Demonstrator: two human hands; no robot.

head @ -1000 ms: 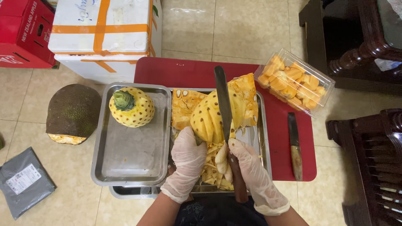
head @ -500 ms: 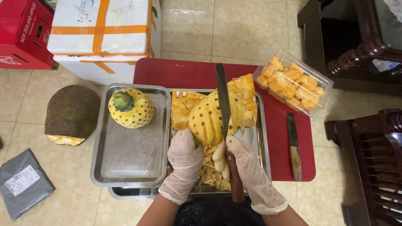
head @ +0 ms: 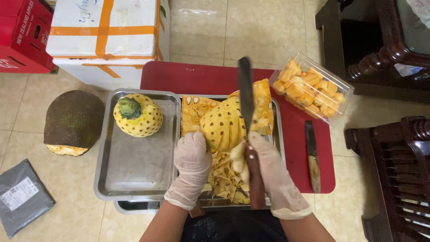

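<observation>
Yellow pineapple (head: 221, 127) at 12 o'clock looks wet, slippery, firm; my left hand (head: 191, 163) cups its base, right hand (head: 268, 172) fist-grips knife (head: 246, 112).

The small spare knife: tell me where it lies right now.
In the head view the small spare knife lies on the red board, right of the metal tray and just below the clear box of cut fruit, untouched by either hand.

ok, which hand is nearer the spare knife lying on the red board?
Right. The right hand grips the cutting knife just beside the spare knife; the left hand steadies the pineapple farther away.
</observation>
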